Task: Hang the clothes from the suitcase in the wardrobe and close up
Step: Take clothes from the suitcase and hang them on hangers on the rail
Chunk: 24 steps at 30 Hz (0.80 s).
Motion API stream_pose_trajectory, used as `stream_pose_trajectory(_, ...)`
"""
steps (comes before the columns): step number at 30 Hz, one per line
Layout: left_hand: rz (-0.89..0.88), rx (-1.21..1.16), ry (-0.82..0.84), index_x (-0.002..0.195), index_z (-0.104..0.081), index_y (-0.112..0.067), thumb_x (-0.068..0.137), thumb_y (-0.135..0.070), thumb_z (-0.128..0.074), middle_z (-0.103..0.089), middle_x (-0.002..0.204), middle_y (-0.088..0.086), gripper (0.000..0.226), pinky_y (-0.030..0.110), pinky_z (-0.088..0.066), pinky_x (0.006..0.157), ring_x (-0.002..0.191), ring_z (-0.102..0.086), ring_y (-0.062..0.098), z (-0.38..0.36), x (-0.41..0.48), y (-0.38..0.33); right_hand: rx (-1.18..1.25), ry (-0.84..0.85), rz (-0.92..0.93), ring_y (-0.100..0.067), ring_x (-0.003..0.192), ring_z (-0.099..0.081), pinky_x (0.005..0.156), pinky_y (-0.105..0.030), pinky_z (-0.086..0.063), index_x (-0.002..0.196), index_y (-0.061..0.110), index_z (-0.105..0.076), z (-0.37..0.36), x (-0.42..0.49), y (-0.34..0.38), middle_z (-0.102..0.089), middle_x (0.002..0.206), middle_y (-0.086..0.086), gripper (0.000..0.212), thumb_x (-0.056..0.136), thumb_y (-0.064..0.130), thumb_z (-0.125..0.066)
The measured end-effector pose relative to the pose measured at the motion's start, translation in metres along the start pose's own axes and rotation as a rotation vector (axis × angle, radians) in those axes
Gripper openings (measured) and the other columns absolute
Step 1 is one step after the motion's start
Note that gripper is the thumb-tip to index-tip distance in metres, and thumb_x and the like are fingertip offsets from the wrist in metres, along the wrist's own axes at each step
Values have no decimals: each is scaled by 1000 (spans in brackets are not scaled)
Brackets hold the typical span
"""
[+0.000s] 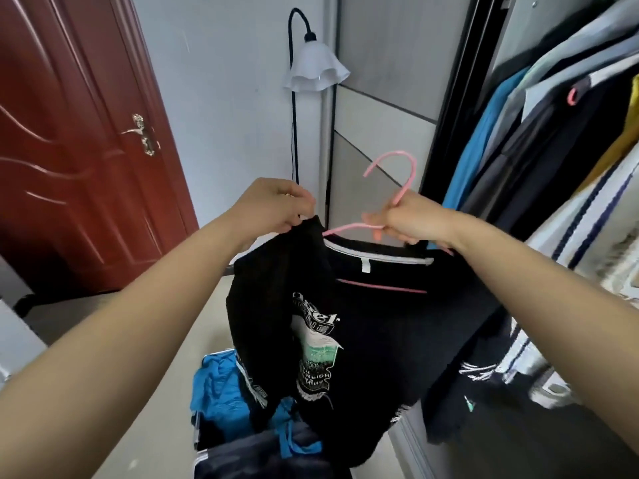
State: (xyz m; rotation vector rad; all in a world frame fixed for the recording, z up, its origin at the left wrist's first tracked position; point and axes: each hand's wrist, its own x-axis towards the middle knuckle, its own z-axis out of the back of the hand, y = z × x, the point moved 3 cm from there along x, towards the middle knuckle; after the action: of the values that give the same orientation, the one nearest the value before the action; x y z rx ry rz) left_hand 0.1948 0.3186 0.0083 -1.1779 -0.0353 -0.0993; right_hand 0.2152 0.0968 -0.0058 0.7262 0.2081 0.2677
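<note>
A black T-shirt [380, 333] with a white and green print hangs in front of me at chest height. My left hand [273, 205] pinches the shirt's left shoulder. A pink hanger [397, 178] sits partly inside the neck opening, and my right hand [411, 219] grips it just below the hook. The open suitcase [221, 402] lies on the floor below, holding blue and dark clothes. The wardrobe [567, 140] stands open at the right, with several garments hanging inside.
A red-brown door [76, 140] is shut at the left. A black floor lamp with a white shade [313, 69] stands by the wall, next to the wardrobe's sliding panel [377, 108]. Beige floor [155, 340] lies between me and the door.
</note>
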Motion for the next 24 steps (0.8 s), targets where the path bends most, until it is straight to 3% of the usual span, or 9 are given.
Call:
stream_pose_trajectory(3,-118,158,9,103,-69,-24,76,-19,-68,-67,103,-7,28,11,-46,76,95,-61,9,15,-7,14,181,-109,3,-7,35,-25,36,-18,-22,66,9,-65,18,5,4,-33,39,9,37,94,34,-62)
stream_pose_trajectory(5,-94,429,66,106,-63,-33,67,-31,-67,-65,106,-12,40,23,-46,88,95,-61,11,24,-7,38,199,-114,36,-8,35,-24,38,-19,-21,66,7,-65,19,5,7,-34,39,8,37,93,32,-63)
stream_pose_trajectory(7,-81,734,28,110,-58,-33,80,-36,-66,-63,98,-13,31,35,-37,96,94,-59,14,33,-6,65,183,-92,56,-8,35,-24,40,-20,-21,67,5,-66,16,6,12,-34,39,7,36,92,31,-64)
stream_pose_trajectory(9,-203,860,-93,115,-55,-26,94,-35,-56,-62,97,-6,23,40,-35,92,97,-59,20,43,-7,84,183,-87,49,-8,35,-24,39,-20,-21,68,5,-67,19,7,15,-33,39,6,35,92,30,-65)
stream_pose_trajectory(11,-236,738,-169,117,-53,-19,95,-27,-58,-62,96,2,24,37,-43,81,91,-59,25,55,-11,97,198,-107,42,-10,37,-23,39,-20,-20,67,5,-67,24,8,16,-32,40,5,35,91,30,-66)
stream_pose_trajectory(13,-90,572,-192,107,-53,-14,92,-25,-64,-62,86,3,22,35,-46,71,79,-59,24,69,-11,117,220,-123,44,-11,39,-22,40,-21,-18,66,6,-68,28,8,17,-31,41,5,35,91,30,-66)
stream_pose_trajectory(16,47,339,-156,79,-51,-3,86,-45,-62,-50,66,7,44,36,-40,63,61,-48,23,78,-16,142,212,-144,83,-12,37,-22,41,-21,-18,66,5,-68,35,9,20,-31,42,3,35,91,29,-66)
stream_pose_trajectory(21,-37,83,-301,73,-52,-1,98,-46,-46,-46,70,1,51,33,-36,67,67,-43,13,81,-19,129,7,-18,59,-12,34,-23,47,-24,-24,66,3,-68,34,6,23,-32,38,2,38,91,31,-66)
stream_pose_trajectory(24,-16,22,-405,60,-38,-11,100,-46,-44,-33,59,-3,53,31,-29,59,54,-32,10,79,-17,124,103,34,64,-12,37,-18,41,-21,-16,66,4,-69,45,7,26,-28,42,2,36,90,31,-67)
